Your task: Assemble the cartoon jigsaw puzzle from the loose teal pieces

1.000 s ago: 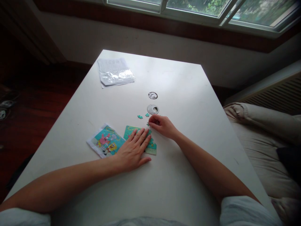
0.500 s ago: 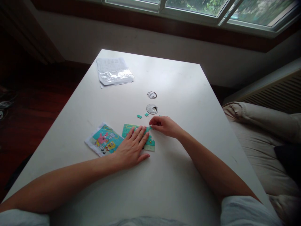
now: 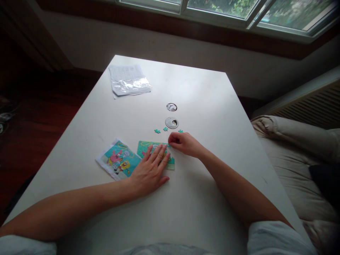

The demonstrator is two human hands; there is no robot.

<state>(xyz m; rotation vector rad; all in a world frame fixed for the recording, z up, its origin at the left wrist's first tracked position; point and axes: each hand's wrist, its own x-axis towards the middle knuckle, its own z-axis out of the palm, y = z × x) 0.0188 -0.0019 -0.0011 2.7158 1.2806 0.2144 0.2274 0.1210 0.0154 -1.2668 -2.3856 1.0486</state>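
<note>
My left hand [image 3: 151,168] lies flat with fingers spread on the partly joined jigsaw puzzle [image 3: 143,145], hiding much of its middle. At the puzzle's upper right edge, my right hand [image 3: 183,143] pinches a small green puzzle piece [image 3: 169,144], mostly covered by the fingertips. Loose green pieces lie beyond the puzzle: one puzzle piece [image 3: 157,131] on the left, another piece [image 3: 165,129] beside it, and a third piece [image 3: 181,131] just behind my right hand. A picture sheet with cartoon figures [image 3: 120,159] rests left of the puzzle, close to my left wrist.
Two round fittings are set in the white table [image 3: 202,102]: an open hole [image 3: 171,107] and a grey cable grommet [image 3: 171,123]. Papers in a clear plastic sleeve [image 3: 130,81] lie at the far left corner. A cushioned seat [image 3: 281,152] stands to the right.
My left hand has slid slightly down, uncovering more of the puzzle's top. The right hand has shifted a little left against the puzzle's edge, and the piece behind it shows more fully.
</note>
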